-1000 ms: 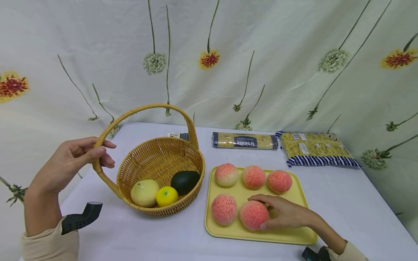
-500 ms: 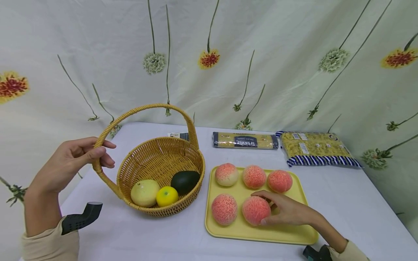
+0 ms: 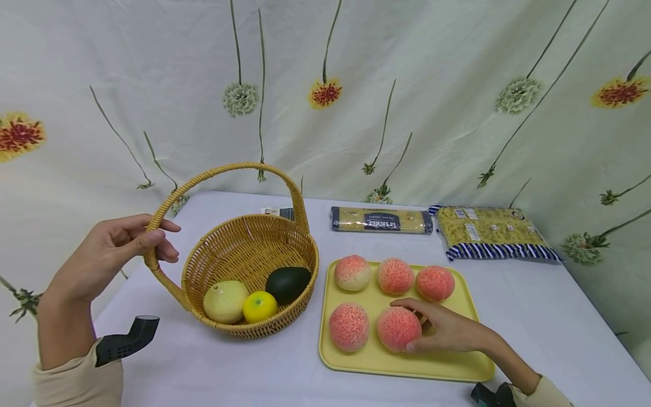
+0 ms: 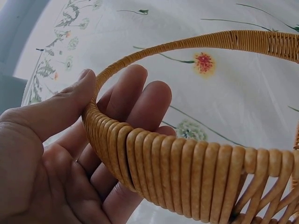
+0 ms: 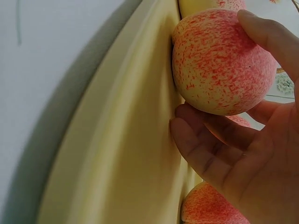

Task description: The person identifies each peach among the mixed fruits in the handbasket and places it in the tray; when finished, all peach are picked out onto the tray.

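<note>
My left hand (image 3: 104, 254) holds the arched handle (image 3: 224, 168) of a wicker basket (image 3: 256, 329), thumb on one side and fingers on the other. The basket contains a pale yellow-green round fruit (image 3: 222, 302), a small yellow fruit (image 3: 260, 307) and a dark green avocado (image 3: 288, 284). Over the yellow tray (image 3: 442, 367), my right hand (image 3: 452, 329) grips a red-speckled peach (image 3: 398, 329) between thumb and fingers. In the right wrist view, this peach (image 5: 222, 63) sits at the tray surface; whether it is lifted I cannot tell. Several other peaches lie around it.
Behind the tray lie a long pack of spaghetti (image 3: 381, 220) and a bag of pasta (image 3: 490, 232) with striped ends. A small label or packet (image 3: 278, 212) shows partly behind the basket. A flowered curtain (image 3: 432, 73) hangs at the back of the white table.
Over the first half second my right hand and the peach shifted slightly right and away from me. Since then they have stayed put. The left hand and basket have not moved.
</note>
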`<state>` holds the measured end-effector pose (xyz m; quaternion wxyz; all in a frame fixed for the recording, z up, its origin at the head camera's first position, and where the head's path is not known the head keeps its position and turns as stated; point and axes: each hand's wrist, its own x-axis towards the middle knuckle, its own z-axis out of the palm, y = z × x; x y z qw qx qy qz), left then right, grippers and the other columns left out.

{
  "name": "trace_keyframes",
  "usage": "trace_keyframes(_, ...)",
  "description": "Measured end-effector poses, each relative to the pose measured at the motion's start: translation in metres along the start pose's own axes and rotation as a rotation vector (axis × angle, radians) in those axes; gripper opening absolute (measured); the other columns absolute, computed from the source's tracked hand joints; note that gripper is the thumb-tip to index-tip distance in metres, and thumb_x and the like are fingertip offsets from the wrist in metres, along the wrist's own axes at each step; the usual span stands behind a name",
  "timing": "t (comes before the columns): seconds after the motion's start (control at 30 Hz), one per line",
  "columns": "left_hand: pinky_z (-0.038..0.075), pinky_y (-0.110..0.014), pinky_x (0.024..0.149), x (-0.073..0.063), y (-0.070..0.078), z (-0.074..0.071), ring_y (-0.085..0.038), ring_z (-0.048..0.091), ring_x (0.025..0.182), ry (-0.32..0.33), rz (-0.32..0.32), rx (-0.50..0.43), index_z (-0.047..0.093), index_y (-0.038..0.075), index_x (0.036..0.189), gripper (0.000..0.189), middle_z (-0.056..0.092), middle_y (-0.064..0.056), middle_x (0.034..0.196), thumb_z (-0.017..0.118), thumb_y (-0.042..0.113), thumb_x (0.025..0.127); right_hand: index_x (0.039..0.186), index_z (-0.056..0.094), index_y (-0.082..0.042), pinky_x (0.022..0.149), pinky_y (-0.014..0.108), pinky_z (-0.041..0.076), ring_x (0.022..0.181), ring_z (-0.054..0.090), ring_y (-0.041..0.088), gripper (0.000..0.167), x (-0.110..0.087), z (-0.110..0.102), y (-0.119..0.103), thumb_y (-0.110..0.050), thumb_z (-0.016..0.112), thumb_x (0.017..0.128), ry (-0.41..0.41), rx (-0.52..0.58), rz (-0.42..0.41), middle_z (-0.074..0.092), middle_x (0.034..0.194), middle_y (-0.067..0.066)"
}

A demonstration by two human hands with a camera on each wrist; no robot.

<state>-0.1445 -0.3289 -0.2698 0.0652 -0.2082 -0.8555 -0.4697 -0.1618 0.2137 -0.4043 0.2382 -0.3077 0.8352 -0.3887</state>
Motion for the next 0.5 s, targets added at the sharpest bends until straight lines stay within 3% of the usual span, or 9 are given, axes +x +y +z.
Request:
trace_keyframes(0.33,0.049,-0.018,0.076,-0.0003,-0.0031,-0.0012,-0.021,0.070,0.075,0.001,-0.025,-0.039,0.058,-0.003,0.115,0.021,0.071,-0.014,0.081,0.047,-0.003,0.098,0.145,0.038,-0.010,0.084,0.028,0.050,0.106,0.054,0.017,0.072,-0.0018,-0.0007,-0.0017,-0.032,0.073,0.085,-0.005,0.022,0.028,0.051,0.129,0.008)
trace_keyframes(0.43,0.051,-0.018,0.076,-0.0016,-0.0014,-0.0013,-0.018,0.070,0.080,0.020,-0.032,0.016,0.057,-0.001,0.118,0.022,0.072,-0.011,0.088,0.048,-0.001,0.098,0.145,0.037,-0.010,0.083,0.029,0.051,0.104,0.055,0.019,0.071,-0.0038,-0.0031,-0.0028,-0.031,0.071,0.086,0.005,0.019,0.035,0.052,0.127,0.009)
trace_keyframes(0.5,0.048,-0.014,0.078,-0.0020,0.0029,0.0014,-0.009,0.068,0.090,0.076,-0.044,0.098,0.055,0.005,0.125,0.028,0.071,-0.002,0.102,0.051,0.003,0.098,0.145,0.037,-0.009,0.083,0.031,0.051,0.104,0.056,0.021,0.070,-0.0062,-0.0060,-0.0039,-0.030,0.070,0.088,0.024,0.011,0.030,0.052,0.127,0.010)
